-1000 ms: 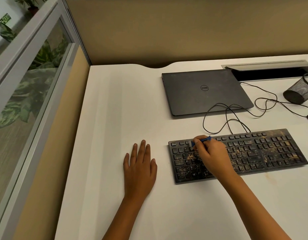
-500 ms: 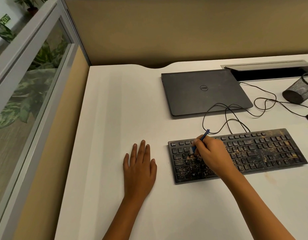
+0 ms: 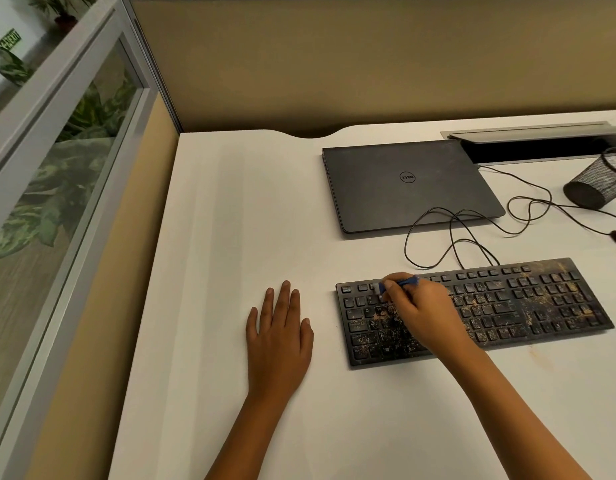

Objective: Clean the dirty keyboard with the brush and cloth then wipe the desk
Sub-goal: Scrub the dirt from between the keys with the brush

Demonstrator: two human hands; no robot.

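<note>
A black keyboard (image 3: pixel 528 303), speckled with brown dirt, lies on the white desk (image 3: pixel 251 209) at the right. My right hand (image 3: pixel 421 310) hovers over the keyboard's left part and grips a small blue-handled brush (image 3: pixel 402 283). The brush's pale bristle end points left at the top key rows. My left hand (image 3: pixel 279 330) lies flat on the desk, palm down, just left of the keyboard and apart from it. No cloth is in view.
A shut dark laptop (image 3: pixel 407 185) sits behind the keyboard. The keyboard's black cable (image 3: pixel 473 226) loops between them. A black mesh pen cup (image 3: pixel 597 181) lies tipped at the right edge, below a grey cable tray (image 3: pixel 535 133). Partition walls close the back and left.
The brush handle, standing more upright half a second ago, has swung down to lie nearly level, bristles now further left on the top rows. My left hand has not moved.
</note>
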